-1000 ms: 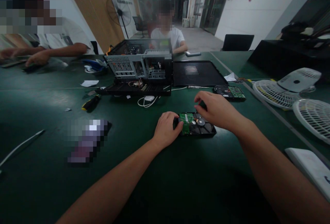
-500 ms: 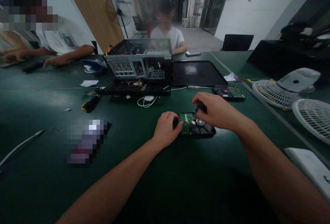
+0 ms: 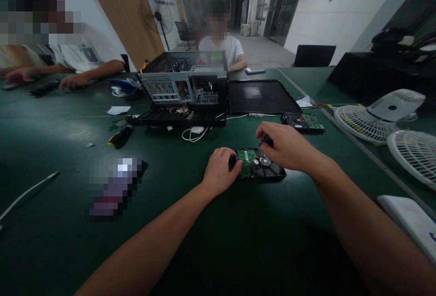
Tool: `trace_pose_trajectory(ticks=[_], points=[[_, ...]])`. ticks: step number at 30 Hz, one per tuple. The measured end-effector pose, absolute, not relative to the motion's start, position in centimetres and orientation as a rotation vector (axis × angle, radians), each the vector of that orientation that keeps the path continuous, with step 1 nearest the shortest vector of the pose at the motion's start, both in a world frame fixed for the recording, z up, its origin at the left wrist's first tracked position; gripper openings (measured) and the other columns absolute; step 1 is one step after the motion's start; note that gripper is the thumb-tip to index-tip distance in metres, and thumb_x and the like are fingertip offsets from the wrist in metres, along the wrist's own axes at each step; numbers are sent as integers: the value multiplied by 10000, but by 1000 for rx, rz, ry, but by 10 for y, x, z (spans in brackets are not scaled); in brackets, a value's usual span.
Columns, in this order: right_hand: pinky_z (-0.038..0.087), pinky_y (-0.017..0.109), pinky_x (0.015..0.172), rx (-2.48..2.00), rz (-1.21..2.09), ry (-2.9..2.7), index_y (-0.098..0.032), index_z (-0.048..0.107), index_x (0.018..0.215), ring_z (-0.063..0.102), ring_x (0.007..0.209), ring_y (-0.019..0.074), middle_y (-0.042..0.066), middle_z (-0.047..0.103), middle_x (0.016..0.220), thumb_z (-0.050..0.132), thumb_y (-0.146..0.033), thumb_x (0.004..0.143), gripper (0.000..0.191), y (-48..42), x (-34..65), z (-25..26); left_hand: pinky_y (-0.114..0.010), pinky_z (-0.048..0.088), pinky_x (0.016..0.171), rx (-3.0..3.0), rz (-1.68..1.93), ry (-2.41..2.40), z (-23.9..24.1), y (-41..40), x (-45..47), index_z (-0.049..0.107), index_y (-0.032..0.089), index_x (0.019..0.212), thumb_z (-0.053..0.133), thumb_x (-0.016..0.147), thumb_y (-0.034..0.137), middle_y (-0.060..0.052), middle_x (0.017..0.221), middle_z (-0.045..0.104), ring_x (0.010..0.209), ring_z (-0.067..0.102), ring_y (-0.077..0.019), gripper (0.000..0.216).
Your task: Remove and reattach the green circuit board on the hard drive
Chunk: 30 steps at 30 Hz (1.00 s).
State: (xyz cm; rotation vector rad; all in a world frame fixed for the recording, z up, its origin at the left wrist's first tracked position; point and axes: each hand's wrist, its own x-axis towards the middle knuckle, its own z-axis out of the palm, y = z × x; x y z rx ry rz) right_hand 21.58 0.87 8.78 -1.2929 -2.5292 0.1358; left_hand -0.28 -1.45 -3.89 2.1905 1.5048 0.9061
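A hard drive [image 3: 272, 170] lies on the green table with its circuit board [image 3: 245, 156] facing up at the left end. My left hand [image 3: 222, 168] grips that end, thumb on the near side by the board and fingers round the far side. Just above the drive's far edge is my right hand [image 3: 277, 143], its fingers curled and pinched together. Something small and dark shows between those fingers, too hidden to name. A second hard drive [image 3: 303, 123] rests flat beyond my right hand.
An opened computer case [image 3: 184, 87] stands at the back, its black side panel [image 3: 262, 96] beside it. Left are a phone [image 3: 117, 189] and a yellow-black screwdriver [image 3: 120, 137]. White fan parts [image 3: 361, 125] and a white box [image 3: 410, 221] sit right. Two people sit across and to the left.
Both hands keep their places at the hard drive, and the drive has not visibly moved. The view has shifted only very slightly.
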Motion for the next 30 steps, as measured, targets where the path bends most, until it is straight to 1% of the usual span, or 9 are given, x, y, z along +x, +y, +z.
trace_pose_trajectory(ticks=[4,7,11,14,17,19,23,25,30], points=[[455,351,812,-1288,138,-2524,-210,579,1020,659,937,242,79,707,1040,540,-153,846,187,8,215,88,-468,490,1008,2197,910,1503,-38,-15,-3,630,223,1114,637,950,337,-77,1151,664,1123,586,-275,200],[448,356,791,-1305,131,-2499,-207,587,1047,664,919,247,83,715,1032,544,-177,880,175,8,216,88,-467,491,1004,2188,899,1502,-38,-15,-3,631,228,1116,638,950,341,-78,1159,663,1127,587,-277,201],[422,347,717,-1362,97,-2483,-203,597,1090,653,810,232,75,724,967,578,-253,922,177,8,216,88,-464,491,1001,2186,899,1503,-38,-15,-3,631,226,1125,640,948,336,-79,1163,660,1126,586,-277,209],[412,346,702,-1433,31,-2480,-203,601,1094,654,804,241,75,725,937,607,-334,934,207,8,216,87,-461,491,1003,2189,902,1501,-39,-14,-3,629,221,1124,638,948,336,-79,1161,660,1121,584,-275,210],[418,353,700,-1466,-4,-2468,-196,599,1096,653,810,251,86,719,933,577,-390,953,243,9,215,86,-463,488,1006,2199,910,1508,-40,-14,-3,627,218,1122,638,950,340,-78,1161,658,1115,583,-274,211],[435,355,717,-1435,40,-2465,-191,594,1114,651,823,243,99,715,990,559,-347,943,234,9,215,85,-463,489,1003,2200,910,1505,-40,-14,-3,627,222,1123,637,952,342,-76,1159,659,1118,581,-275,209],[461,367,803,-1355,111,-2473,-180,603,1118,659,924,249,125,695,1127,554,-218,873,252,8,214,85,-461,488,1003,2199,909,1497,-39,-14,-3,630,225,1116,633,955,340,-74,1151,661,1121,581,-275,198],[457,372,807,-1375,84,-2470,-182,612,1120,662,928,256,124,699,1125,552,-229,888,245,8,214,85,-462,487,1003,2198,910,1498,-38,-15,-3,631,222,1115,633,955,341,-75,1152,660,1121,581,-275,200],[443,363,740,-1529,-2,-2423,-195,615,1132,651,809,245,110,716,1042,565,-322,933,242,8,216,87,-466,492,990,2186,896,1502,-38,-15,-3,633,221,1125,626,963,355,-78,1166,658,1122,583,-277,210]])
